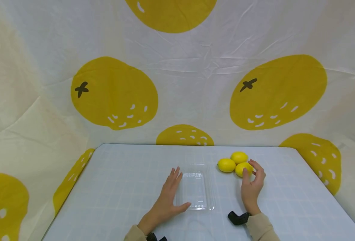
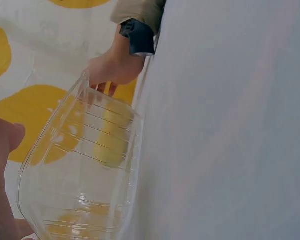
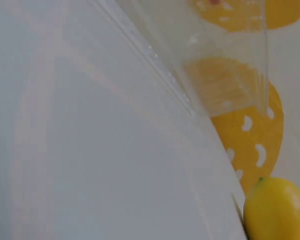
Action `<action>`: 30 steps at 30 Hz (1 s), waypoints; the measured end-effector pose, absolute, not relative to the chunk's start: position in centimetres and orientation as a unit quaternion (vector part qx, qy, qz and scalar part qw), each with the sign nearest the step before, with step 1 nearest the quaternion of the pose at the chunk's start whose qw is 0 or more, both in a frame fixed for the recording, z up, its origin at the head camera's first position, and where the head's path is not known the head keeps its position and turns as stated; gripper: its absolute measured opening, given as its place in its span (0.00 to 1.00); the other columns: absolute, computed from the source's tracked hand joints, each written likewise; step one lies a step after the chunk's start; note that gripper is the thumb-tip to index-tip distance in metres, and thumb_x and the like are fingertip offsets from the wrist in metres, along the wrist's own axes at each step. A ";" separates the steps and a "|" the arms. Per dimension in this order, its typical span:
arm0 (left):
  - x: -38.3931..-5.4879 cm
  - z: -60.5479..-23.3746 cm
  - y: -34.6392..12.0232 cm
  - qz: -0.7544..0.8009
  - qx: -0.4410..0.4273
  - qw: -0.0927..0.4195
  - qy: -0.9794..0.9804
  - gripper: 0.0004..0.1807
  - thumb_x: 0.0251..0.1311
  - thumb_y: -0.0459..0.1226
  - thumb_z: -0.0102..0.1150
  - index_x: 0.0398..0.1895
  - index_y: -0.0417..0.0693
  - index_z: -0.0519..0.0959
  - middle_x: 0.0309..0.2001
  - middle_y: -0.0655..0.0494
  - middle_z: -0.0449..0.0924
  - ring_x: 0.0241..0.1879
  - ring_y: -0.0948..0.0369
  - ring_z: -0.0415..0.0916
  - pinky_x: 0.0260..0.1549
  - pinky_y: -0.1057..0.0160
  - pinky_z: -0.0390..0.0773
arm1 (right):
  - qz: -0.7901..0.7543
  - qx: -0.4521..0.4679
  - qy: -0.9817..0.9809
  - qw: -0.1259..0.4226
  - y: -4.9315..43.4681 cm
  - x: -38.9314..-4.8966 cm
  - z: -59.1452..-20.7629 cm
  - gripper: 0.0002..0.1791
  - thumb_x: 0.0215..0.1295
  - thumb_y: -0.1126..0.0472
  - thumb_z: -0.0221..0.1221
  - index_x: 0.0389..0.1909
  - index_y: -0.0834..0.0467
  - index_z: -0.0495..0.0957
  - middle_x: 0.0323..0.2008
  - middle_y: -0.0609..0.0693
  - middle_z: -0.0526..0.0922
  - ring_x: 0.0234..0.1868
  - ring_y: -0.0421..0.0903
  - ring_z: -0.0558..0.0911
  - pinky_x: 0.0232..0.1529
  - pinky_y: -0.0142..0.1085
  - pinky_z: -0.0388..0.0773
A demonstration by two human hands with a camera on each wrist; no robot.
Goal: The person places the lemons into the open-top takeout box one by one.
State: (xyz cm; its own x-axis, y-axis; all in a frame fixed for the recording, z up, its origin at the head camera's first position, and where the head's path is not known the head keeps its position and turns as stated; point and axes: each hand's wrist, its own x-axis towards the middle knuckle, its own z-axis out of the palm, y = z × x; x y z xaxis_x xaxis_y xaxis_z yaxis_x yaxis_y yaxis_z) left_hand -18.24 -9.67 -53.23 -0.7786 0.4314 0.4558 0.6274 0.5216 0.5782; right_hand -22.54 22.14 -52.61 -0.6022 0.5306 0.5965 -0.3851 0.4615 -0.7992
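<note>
On the table lies a clear plastic container (image 1: 195,192) with a ribbed wall and a rim. My left hand (image 1: 168,197) is at its left side, fingers extended and thumb spread along the near edge. In the left wrist view the thumb (image 2: 10,135) shows beside the container (image 2: 85,160). Three yellow lemons sit grouped to the container's right: a left one (image 1: 226,165), a back one (image 1: 239,157) and a front one (image 1: 241,169). My right hand (image 1: 253,187) has thumb and curved fingers around the front lemon. In the right wrist view that hand is hidden; a lemon (image 3: 275,207) shows low at the right.
A pale checked cloth covers the table (image 1: 129,180). Behind and beside it hangs a white curtain (image 1: 192,97) printed with large yellow fruit. Black wrist devices are on both arms, such as the right one (image 1: 238,218).
</note>
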 end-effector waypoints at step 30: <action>-18.1 -54.5 -9.9 -0.328 -0.313 0.166 -0.876 0.52 0.55 0.59 0.63 0.77 0.43 0.56 0.79 0.47 0.47 0.78 0.49 0.40 0.75 0.60 0.39 | 0.510 -0.097 -0.818 0.248 23.7 -23.1 -53.6 0.36 0.63 0.64 0.64 0.69 0.65 0.61 0.67 0.66 0.60 0.67 0.62 0.62 0.67 0.59 0.57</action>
State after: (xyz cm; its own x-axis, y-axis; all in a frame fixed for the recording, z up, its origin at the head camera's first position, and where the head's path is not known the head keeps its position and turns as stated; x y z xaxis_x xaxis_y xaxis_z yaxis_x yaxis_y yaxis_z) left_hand -18.11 -9.91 -54.54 -0.7487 0.4402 0.4957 0.6574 0.5891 0.4698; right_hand -23.08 23.67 -53.59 -0.8585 0.4115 0.3061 -0.0939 0.4608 -0.8825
